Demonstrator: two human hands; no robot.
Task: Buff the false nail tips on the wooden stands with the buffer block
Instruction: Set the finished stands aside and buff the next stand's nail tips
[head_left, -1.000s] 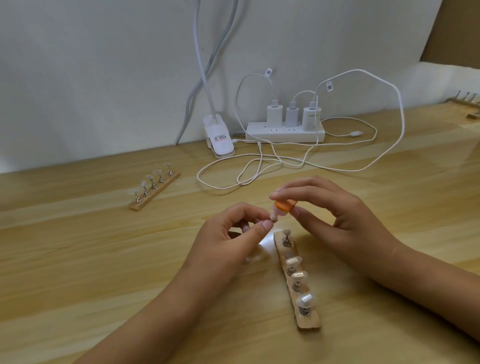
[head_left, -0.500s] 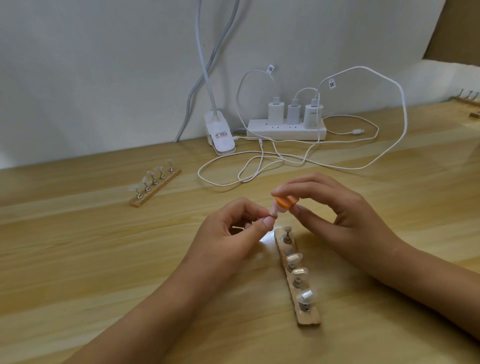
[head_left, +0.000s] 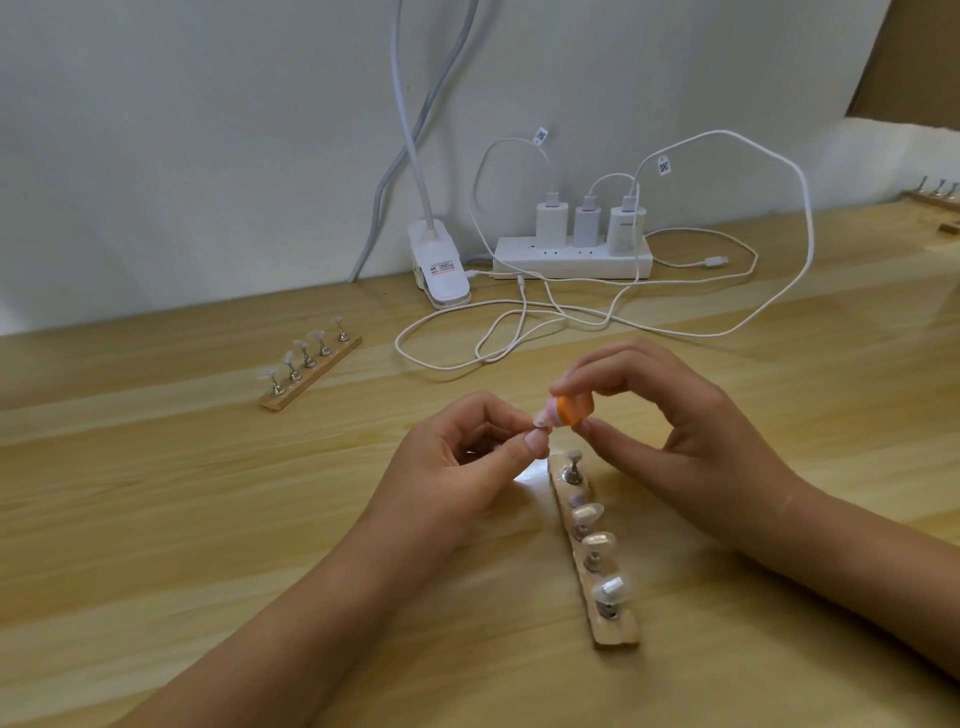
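Left hand pinches a nail tip; right hand pinches the buffer block, touching the tip from 2 o'clock.

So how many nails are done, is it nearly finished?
Done: I can't tell from looks which ones are already buffed. In hand: the left hand pinches one nail tip against the orange buffer block gripped by the right hand. Left: three more tips sit on the near stand, and the far stand, with five, lies untouched, away from both hands.
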